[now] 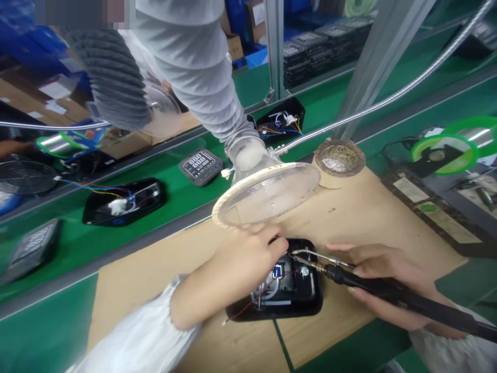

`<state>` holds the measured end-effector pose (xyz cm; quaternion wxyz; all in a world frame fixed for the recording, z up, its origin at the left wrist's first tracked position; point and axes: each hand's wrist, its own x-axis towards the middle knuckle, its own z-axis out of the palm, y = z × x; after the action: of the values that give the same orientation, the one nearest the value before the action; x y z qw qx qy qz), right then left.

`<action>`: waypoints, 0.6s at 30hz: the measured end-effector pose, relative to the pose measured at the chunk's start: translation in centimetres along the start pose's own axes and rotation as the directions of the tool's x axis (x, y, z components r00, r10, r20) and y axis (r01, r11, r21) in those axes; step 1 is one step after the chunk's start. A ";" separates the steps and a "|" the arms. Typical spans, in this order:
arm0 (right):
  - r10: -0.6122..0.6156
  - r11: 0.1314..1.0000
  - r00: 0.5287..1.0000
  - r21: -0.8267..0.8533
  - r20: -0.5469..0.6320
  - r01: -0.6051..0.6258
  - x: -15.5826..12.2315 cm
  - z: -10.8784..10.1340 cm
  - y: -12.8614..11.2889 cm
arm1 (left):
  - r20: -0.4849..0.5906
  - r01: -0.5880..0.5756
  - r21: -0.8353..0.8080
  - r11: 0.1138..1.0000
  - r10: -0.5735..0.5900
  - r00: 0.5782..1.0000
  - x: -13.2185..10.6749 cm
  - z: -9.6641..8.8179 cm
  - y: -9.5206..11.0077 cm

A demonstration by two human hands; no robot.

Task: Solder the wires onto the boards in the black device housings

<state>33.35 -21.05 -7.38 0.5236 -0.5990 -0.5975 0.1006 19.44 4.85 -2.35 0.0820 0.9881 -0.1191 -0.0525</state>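
On the tan board in the middle lies a black plastic housing (306, 305), open side up, with wires, clear tubing and a small blue part inside. My right hand (388, 282) is closed around a soldering iron (373, 290) with a thin metal solder-feed tube beside its tip. That tip points left, over the housing's upper edge. Reaching across the housing's upper left, my left hand (252, 259) has its fingers bent together close to the tip; whatever they pinch is hidden. A thin red wire with a white plug (224, 323) sticks out at the housing's lower left.
A clear fume hood (272, 194) on a white flexible duct (190, 62) hangs just beyond my hands. Behind stand a round tip-cleaning pot (339, 158) and a green solder reel (454, 147). Another wired housing (124, 202) and a display unit (202, 167) lie on the green belt.
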 end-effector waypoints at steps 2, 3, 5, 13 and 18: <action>0.011 1.000 1.000 0.000 0.007 -0.011 -0.1 0.0 0.0 | 0.015 0.008 0.003 1.000 -0.008 1.000 0.1 0.0 0.0; 0.013 1.000 1.000 0.005 0.012 -0.013 -0.1 0.1 0.0 | 0.019 0.008 0.007 1.000 -0.009 1.000 0.1 0.1 0.0; 0.011 1.000 1.000 0.017 0.015 -0.011 -0.2 0.1 0.0 | 0.018 0.002 0.014 1.000 -0.002 1.000 0.0 0.1 0.0; 0.006 1.000 1.000 -0.022 0.015 -0.005 -0.2 0.1 0.0 | -0.016 -0.020 0.017 1.000 0.021 1.000 -0.1 0.4 -0.1; 0.018 0.999 1.000 -0.046 0.007 -0.017 -0.4 0.0 -0.1 | -0.010 -0.022 0.001 1.000 0.022 1.000 -0.1 0.4 -0.2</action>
<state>33.14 -21.36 -7.49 0.5065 -0.6157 -0.5963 0.0935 19.33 4.98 -2.80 0.0828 0.9870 -0.1298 -0.0466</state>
